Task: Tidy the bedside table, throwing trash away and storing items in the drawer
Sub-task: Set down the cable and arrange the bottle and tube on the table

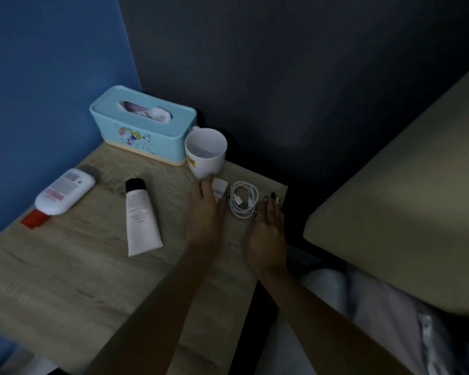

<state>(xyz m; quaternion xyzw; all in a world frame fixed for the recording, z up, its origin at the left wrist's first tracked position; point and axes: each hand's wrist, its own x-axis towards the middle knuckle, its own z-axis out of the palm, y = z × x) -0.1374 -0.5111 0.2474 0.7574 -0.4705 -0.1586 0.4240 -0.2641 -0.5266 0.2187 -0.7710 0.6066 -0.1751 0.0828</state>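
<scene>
On the wooden bedside table [65, 266] lie a white bottle with a red cap [63, 194], a pale tube with a black cap [141, 217], a white charger plug [220, 186] and a coiled white cable [243, 198]. An empty white mug [205, 152] stands by the light-blue tissue box [144, 125]. My left hand [205, 215] lies flat with fingers apart, its tips touching the mug's base and partly covering the plug. My right hand [268, 231] rests open at the table's right edge, just right of the cable. Neither hand holds anything.
The table stands in a corner, with a blue wall on the left and a dark wall behind. A bed mattress [390, 198] lies to the right, with a narrow gap between it and the table. Pale bedding [377, 307] shows at lower right.
</scene>
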